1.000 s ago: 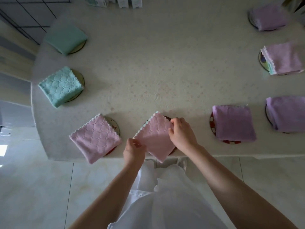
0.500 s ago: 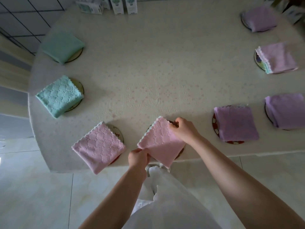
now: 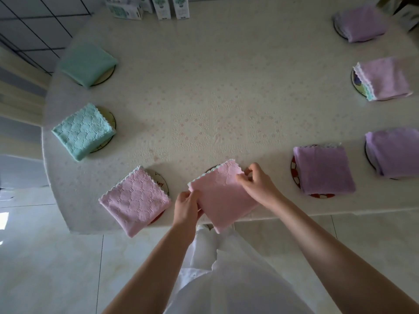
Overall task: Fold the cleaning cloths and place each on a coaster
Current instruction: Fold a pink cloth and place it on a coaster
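Two pinch grips, left hand (image 3: 184, 207) and right hand (image 3: 258, 184), on pink cloth (image 3: 223, 201), near corner overhanging table (image 3: 226, 105) edge

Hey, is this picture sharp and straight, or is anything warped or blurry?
Head view: the wide lens bows the near edge of the cream floral tablecloth; the top-right folded lilac cloth looks soft; the central folded pink cloth is fairly sharp.
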### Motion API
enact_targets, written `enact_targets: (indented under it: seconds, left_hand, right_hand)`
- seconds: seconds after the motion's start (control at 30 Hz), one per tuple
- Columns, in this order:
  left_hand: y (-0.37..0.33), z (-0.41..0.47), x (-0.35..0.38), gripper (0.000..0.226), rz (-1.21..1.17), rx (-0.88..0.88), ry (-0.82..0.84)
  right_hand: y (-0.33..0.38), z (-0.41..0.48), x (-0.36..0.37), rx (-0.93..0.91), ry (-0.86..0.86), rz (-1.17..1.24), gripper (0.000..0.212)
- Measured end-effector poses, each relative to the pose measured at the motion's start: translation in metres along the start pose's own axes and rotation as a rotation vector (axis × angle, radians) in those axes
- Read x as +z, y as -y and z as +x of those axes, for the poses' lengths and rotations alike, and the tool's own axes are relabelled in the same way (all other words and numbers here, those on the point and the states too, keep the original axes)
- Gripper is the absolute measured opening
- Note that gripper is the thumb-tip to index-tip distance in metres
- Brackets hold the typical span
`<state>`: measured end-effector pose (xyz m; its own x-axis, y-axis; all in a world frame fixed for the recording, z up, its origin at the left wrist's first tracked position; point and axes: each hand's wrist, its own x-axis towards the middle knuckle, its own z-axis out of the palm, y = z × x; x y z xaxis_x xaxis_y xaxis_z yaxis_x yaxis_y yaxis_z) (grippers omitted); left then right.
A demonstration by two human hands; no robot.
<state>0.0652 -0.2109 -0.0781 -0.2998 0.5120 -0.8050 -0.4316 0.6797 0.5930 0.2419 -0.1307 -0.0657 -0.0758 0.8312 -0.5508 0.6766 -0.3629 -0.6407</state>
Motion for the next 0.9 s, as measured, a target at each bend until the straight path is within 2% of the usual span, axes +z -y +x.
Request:
enact_targets:
  seconds: [0.07, 0.2, 0.3, 0.57, 0.9]
  left_hand:
    - [-0.009, 0.003, 0.003, 0.024, 0.017, 0.033, 0.044]
    - [-0.027, 0.013, 0.015, 0.031, 0.187, 0.087, 0.110]
    - [-0.031, 0.018, 0.021, 0.038, 0.295, 0.116, 0.107]
    - [-0.022, 0.020, 0.021, 0.032, 0.424, 0.157, 0.055]
    - [-0.015, 0.020, 0.015, 0.020, 0.672, 0.320, -0.078]
  right_hand:
    - [-0.006, -0.007, -0.001, 0.015, 0.010, 0.126, 0.025]
    - [-0.017, -0.017, 0.002, 0.124, 0.015, 0.425, 0.041]
    - [-0.023, -0.019, 0.008, 0.139, -0.032, 0.507, 0.050]
    - [-0.036, -0.014, 0.010, 0.075, -0.003, 0.388, 0.053]
    - [-0.041, -0.016, 0.010, -0.062, -0.085, 0.184, 0.046]
